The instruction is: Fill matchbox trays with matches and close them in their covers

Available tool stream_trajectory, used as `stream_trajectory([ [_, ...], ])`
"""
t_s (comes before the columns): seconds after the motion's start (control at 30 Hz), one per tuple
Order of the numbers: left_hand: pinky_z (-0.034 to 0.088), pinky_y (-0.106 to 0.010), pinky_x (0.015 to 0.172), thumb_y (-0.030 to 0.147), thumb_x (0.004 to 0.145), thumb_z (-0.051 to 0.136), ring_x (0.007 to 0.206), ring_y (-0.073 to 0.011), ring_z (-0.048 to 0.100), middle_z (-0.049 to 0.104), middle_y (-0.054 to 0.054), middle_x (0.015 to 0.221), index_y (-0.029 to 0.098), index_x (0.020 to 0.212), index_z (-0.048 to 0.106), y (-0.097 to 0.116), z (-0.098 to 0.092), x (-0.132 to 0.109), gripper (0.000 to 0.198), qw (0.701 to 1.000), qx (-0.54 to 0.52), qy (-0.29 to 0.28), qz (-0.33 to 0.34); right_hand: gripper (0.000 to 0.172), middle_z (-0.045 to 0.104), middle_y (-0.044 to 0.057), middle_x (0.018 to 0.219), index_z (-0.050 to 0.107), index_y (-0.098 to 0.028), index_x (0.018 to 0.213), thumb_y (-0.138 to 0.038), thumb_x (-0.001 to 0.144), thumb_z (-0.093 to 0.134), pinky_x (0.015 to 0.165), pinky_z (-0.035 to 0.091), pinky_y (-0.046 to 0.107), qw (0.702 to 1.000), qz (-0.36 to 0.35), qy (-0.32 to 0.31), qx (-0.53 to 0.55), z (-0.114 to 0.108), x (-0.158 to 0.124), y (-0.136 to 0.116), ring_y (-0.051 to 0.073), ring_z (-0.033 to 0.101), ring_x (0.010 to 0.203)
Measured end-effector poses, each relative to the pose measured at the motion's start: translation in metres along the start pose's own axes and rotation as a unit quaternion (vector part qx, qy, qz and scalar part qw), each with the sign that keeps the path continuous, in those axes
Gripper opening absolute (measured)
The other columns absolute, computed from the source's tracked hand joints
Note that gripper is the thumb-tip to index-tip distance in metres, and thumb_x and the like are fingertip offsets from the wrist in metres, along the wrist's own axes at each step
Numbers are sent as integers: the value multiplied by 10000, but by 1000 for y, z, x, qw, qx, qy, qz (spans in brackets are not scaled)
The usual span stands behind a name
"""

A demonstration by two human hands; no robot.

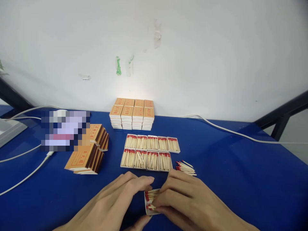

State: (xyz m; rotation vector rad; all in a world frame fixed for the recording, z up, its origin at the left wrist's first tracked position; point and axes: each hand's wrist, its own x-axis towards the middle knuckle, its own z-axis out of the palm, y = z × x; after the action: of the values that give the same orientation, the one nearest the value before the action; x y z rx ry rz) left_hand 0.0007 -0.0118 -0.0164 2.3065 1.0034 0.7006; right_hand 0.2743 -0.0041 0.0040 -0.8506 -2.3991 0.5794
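Observation:
A small white matchbox tray [145, 202] with red-headed matches [151, 195] lies near the front of the table. My left hand [120, 195] grips its left end, forefinger at the far corner and thumb at the near corner. Over the tray's right part, my right hand [187, 199] has its fingers closed on a few matches inside it; the right end is hidden beneath that hand. Just beyond my right hand is a loose pile of matches [185, 168]. Two rows of filled matchbox trays [146, 167] stand behind, heads mostly pointing away from me.
Orange-topped matchboxes [132, 110] are stacked against the white wall [204, 57]. More boxes [84, 157] lie in leaning stacks at left, beside a blurred-out device [66, 128]. White cables [223, 129] cross the blue table [228, 179] on both sides.

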Motion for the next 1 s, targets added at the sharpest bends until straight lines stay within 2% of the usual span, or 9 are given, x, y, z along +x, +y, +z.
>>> stream_trajectory([
  [0.17,728,-296,1032,117,1021,764,1158,-202,856,795,-1,1304,367,1607,486,-2,0,0,695,1000,-11,14,10,80,827,8,1015,798,-230,1126,-178,1132,739,881,600,294,998,32,45,40,-12,1,2,152,744,898],
  [0.23,722,-309,1051,108,1015,758,1165,-211,856,796,-13,1293,346,1612,483,-3,-1,1,699,999,-10,22,23,44,814,-12,1045,815,-257,1092,-216,1083,830,878,599,264,994,76,16,75,-18,1,4,136,755,919],
  [0.37,716,-314,1061,106,1015,725,1170,-212,855,790,-29,1285,319,1609,490,-5,0,3,674,999,1,35,31,109,772,-31,1022,825,-268,1005,-237,1001,929,795,583,213,982,139,-45,118,-18,2,8,114,725,873],
  [0.5,700,-296,1081,98,1009,716,1205,-198,849,795,-14,1306,343,1610,481,-6,1,2,690,999,2,27,19,112,763,-27,976,822,-266,979,-320,1031,906,754,567,230,979,155,-23,130,-18,4,5,118,678,805],
  [0.63,705,-318,1092,87,994,718,1204,-210,854,808,-11,1321,354,1618,471,-5,0,2,723,1000,-1,22,22,137,783,-20,969,862,-323,999,-429,1082,840,660,529,238,974,185,-6,133,-44,0,2,124,688,772],
  [0.8,715,-298,1070,68,986,722,1192,-197,853,804,-3,1326,363,1630,462,-5,-5,1,755,1000,-9,7,24,96,792,-2,977,892,-383,1024,-475,1043,868,618,549,268,973,224,18,61,-83,-28,15,147,715,735],
  [0.9,711,-288,1076,60,982,743,1206,-188,845,800,8,1336,374,1645,446,-4,-7,0,791,1000,-13,-5,15,81,796,15,1011,897,-400,1073,-410,1076,817,656,605,273,974,224,-39,25,-92,-55,22,159,752,755],
  [1.0,705,-287,1090,91,994,752,1225,-189,840,800,11,1349,376,1624,461,-4,-7,0,750,1000,-6,-5,11,105,783,23,988,900,-409,1113,-354,1040,848,676,644,273,970,223,-93,29,-90,-77,26,170,766,746],
])
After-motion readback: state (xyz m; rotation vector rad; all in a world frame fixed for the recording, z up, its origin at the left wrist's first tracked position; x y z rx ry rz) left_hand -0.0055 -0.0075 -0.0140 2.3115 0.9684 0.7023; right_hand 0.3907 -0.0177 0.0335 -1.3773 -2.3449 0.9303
